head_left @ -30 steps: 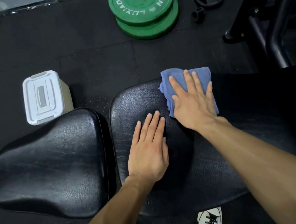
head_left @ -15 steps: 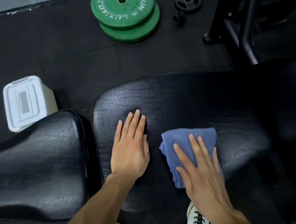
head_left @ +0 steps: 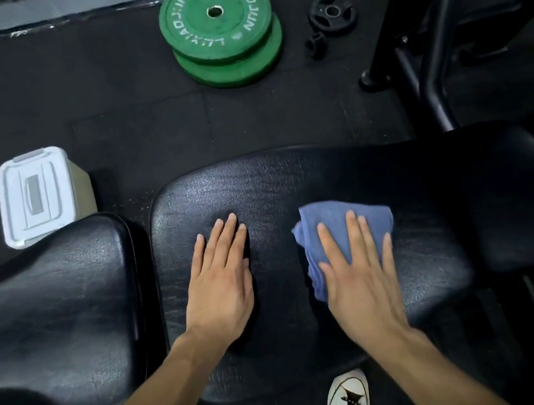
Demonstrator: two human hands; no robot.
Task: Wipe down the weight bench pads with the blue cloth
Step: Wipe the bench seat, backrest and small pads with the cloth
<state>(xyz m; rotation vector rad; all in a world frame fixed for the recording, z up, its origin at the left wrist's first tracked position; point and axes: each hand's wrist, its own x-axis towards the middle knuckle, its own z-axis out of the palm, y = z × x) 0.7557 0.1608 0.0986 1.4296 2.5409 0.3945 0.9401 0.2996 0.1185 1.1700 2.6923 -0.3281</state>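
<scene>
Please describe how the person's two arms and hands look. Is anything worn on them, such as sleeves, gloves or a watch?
Both forearms are bare as far as the picture shows: no sleeves reach into view. The left hand and the right hand wear no gloves. No watch, ring or band shows on either wrist or on the fingers. The nails look short and unpainted.

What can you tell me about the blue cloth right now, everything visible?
The blue cloth looks like soft terry fabric, folded or bunched into a thick wad with layered edges showing on its left side. It lies flat on the long black bench pad, toward the middle. The right hand presses on it palm down, fingers spread, covering its near part. The left hand rests on the pad beside it, not touching it.
</scene>
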